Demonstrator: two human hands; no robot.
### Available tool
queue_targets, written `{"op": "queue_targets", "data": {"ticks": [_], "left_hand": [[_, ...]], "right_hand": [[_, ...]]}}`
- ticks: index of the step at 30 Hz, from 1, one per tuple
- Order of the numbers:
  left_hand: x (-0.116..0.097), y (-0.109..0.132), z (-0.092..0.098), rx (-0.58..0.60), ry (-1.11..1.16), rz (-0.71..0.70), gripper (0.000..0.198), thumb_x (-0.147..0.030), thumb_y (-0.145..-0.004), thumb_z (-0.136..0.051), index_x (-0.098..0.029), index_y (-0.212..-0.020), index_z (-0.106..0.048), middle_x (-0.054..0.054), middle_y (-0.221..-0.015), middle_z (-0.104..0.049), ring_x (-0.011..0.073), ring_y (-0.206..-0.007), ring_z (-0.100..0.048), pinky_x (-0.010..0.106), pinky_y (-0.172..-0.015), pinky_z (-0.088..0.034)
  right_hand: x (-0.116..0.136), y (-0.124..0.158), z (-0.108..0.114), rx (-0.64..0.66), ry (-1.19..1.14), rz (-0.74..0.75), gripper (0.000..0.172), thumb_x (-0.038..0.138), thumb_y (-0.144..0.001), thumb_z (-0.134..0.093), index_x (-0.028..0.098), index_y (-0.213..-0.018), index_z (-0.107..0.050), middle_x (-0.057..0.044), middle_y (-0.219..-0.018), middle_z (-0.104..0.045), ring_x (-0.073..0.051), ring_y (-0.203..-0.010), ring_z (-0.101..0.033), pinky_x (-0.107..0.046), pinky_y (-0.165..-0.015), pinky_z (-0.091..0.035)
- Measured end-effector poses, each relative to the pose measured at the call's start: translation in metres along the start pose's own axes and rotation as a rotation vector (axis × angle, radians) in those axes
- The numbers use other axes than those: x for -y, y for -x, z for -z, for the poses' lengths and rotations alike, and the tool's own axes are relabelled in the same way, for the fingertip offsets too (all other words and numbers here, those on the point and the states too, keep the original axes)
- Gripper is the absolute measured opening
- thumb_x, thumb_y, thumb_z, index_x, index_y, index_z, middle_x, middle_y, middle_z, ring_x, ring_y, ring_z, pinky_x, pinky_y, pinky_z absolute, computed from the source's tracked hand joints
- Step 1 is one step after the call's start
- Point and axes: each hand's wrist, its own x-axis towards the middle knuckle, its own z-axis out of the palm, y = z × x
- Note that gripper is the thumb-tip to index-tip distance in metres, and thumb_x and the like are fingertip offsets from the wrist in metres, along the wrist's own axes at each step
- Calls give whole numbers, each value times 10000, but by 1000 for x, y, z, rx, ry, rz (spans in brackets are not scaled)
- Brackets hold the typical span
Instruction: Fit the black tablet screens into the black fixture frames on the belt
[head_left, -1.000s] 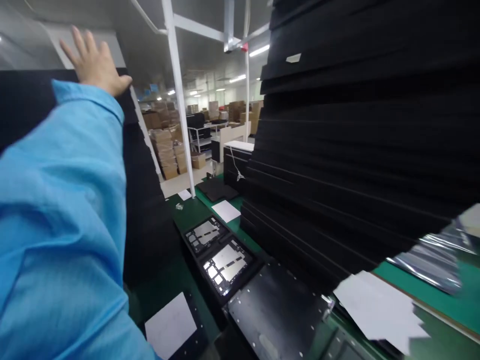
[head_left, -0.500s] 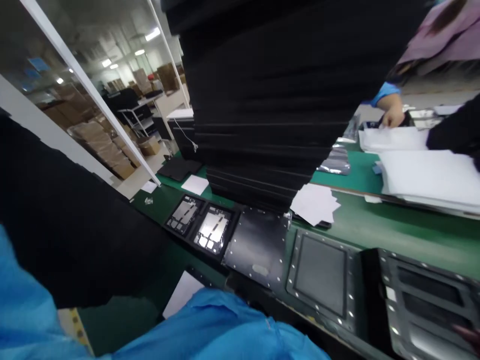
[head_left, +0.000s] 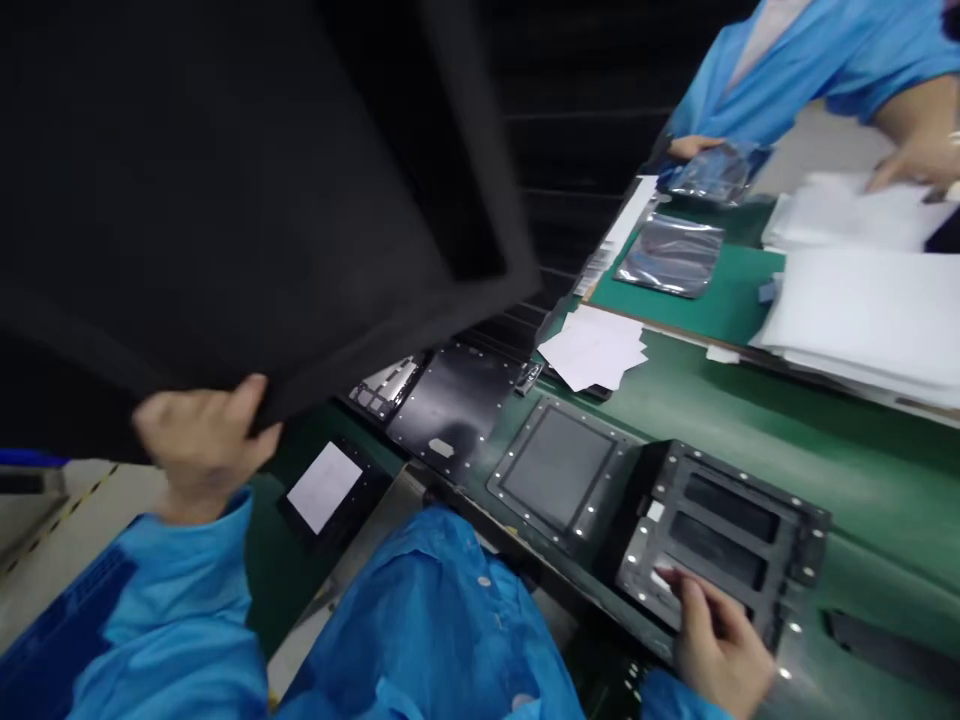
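The left hand (head_left: pixel 202 445) is closed on the lower edge of a large black foam sheet (head_left: pixel 225 200), holding it up above the green worktop (head_left: pixel 862 480). The right hand (head_left: pixel 720 640) is partly curled, its fingers (head_left: pixel 694 600) touching a black slotted frame (head_left: pixel 720 520) near the worktop's edge; whether they grip it, I cannot tell.

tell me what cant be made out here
Head view:
behind the black sheet held in the left hand: the sheet covers it
under the right hand's fingers on the black slotted fixture: the fingers cover it
inside the silver bag by the co-worker's hand: too blurred
the co-worker's head: cut off by the top edge
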Motion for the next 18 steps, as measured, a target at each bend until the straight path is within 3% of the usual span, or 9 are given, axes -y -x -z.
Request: {"op": "queue_targets", "data": {"ticks": [2,5,7,10,14,18], "left_hand": [[-44,15,-24,10,-131,-144,241,-294,-801,-618,-198,-1018,-660,-10,-596,-478,183,-624,-440,358,-706,-297],[-80,36,-68,110,-61,-64,196,-261,-860,-530,-179,-987,-655,19,-629,-550,187,-632,-497,344,-675,-302],[-86,45,-98,231,3,67,261,-290,-889,-483,-149,-1039,-643,54,-690,-598,208,-692,-549,343,-685,-317],[-83,52,-141,456,63,203,359,-299,-896,-445,-107,-1160,-596,116,-851,-655,250,-820,-597,351,-732,-346],[-82,55,-203,762,145,252,421,-252,-903,-436,-103,-1292,-498,154,-1092,-645,276,-1009,-600,353,-826,-369],[-93,58,-255,1023,251,271,427,-261,-943,-411,-58,-1319,-433,162,-1151,-619,258,-1059,-604,356,-887,-391]], "right_hand": [[-18,-6,8,95,14,21,673,831,-566,-585,185,-722,-696,-106,-724,-716,-311,-787,-661,-446,-779,-531],[-24,-8,12,271,-14,103,640,806,-596,-596,182,-688,-707,-96,-702,-720,-286,-743,-673,-394,-717,-547],[-19,-4,10,343,-53,145,601,766,-646,-594,180,-698,-714,-95,-703,-724,-269,-724,-680,-385,-723,-555],[-9,5,5,328,-83,175,547,711,-702,-587,180,-721,-715,-94,-704,-727,-252,-716,-685,-384,-732,-560],[-1,20,-7,297,-38,136,538,697,-720,-574,177,-739,-711,-112,-717,-726,-264,-740,-689,-412,-752,-562],[5,37,-21,332,53,86,555,727,-710,-555,198,-752,-718,-108,-752,-734,-273,-760,-696,-407,-745,-572]]}}
